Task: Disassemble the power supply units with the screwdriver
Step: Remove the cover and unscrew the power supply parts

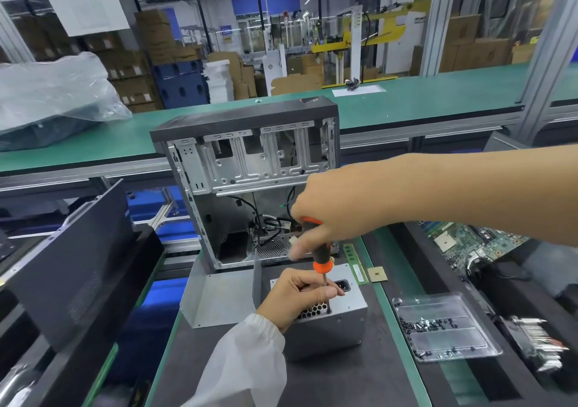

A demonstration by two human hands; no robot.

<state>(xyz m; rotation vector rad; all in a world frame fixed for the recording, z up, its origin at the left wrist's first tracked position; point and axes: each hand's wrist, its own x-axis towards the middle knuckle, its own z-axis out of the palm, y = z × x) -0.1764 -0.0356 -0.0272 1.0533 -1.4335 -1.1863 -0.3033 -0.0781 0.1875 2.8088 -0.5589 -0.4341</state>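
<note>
Head view: a grey sheet-metal power supply unit (328, 319) sits on the dark bench mat (359, 381), just in front of the open computer case (247, 184). Right hand (325, 216) wraps its fingers round the black-and-orange handle of the screwdriver (317, 250); shaft stands near vertical, tip down at the unit's top face beside the honeycomb vent. Left hand (300, 294) rests on that top face, curled fingers steadying the thin shaft. The box looks rigid and probably fairly heavy, with smooth painted steel that could slide on the mat, so pressing down on the lid or gripping the side walls seems wise. A bent metal cover (219, 297) lies touching its left side. A clear plastic tray (444, 328) holding small dark screws lies to the right.
</note>
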